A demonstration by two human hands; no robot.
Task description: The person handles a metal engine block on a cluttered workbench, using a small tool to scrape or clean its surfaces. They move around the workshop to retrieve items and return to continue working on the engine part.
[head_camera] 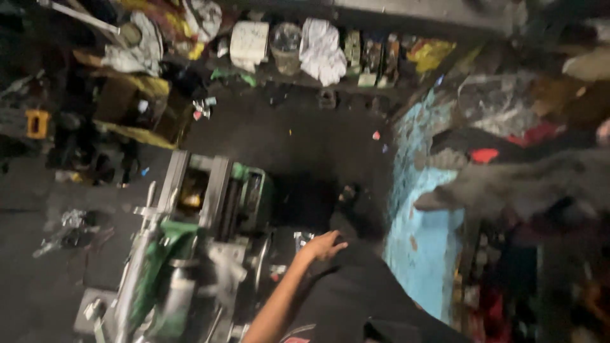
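We took the green-and-grey machine [210,209] on the dark floor [38,279] as our landmark and went across from its left. Left of it lay a scrap of crumpled foil [73,222]; up and left of it stood cardboard boxes [136,105], and above it ran a cluttered shelf [305,79] with white rags [321,47] and a clear jar [286,44]. The machine itself stood in the lower left middle of the view, with a steel frame, a green housing and a pale rod [136,260] at its left side. We judged it heavy and stiff, hard metal likely greasy and slippery, so the squared frame edges looked the surest place to take hold, not the thin rod. Just right of the machine our left hand [325,244] hung with fingers loosely spread, gripping nothing, near the body but, as far as we could tell, not touching it. Well right of the machine, beyond a turquoise wall [419,209], our right hand [445,198] was a grey blur; we could not tell whether its fingers were clenched or released
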